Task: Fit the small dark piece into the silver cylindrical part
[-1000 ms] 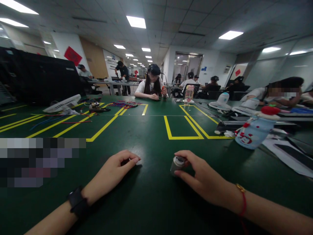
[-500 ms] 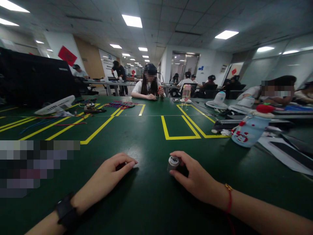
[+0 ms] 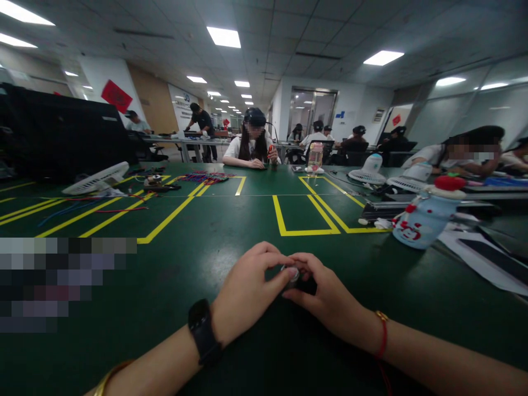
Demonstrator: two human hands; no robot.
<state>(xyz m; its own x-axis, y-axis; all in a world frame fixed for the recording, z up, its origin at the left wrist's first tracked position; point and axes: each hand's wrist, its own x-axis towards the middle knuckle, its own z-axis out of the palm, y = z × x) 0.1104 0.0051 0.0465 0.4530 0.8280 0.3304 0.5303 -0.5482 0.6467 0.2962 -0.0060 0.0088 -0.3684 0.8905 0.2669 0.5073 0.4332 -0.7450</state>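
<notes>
Both hands meet at the near middle of the green counter (image 3: 231, 220). The right hand (image 3: 330, 300) has its fingers (image 3: 303, 264) curled round a small grey cylinder (image 3: 292, 276), which rests on the counter and is mostly hidden; only a sliver of its metal top shows between the two sets of fingertips. The left hand (image 3: 247, 289) comes in from the other side, its fingers (image 3: 284, 273) bent and closed onto the top of the cylinder, thumb tip touching it. So both hands grip the same piece, fingertips almost touching each other.

A black watch (image 3: 202, 333) sits on the left wrist, a red cord (image 3: 383, 335) on the right.

Beyond the fingers, yellow tape (image 3: 307, 231) marks boxes on the counter. Off to the right of the fingers, well apart, lies a pale blue bottle (image 3: 423, 220) with a red cap. Far left of the fingers a white fan (image 3: 97, 179) lies flat. Across the counter, well beyond the fingers, a person (image 3: 252, 144) sits working.
</notes>
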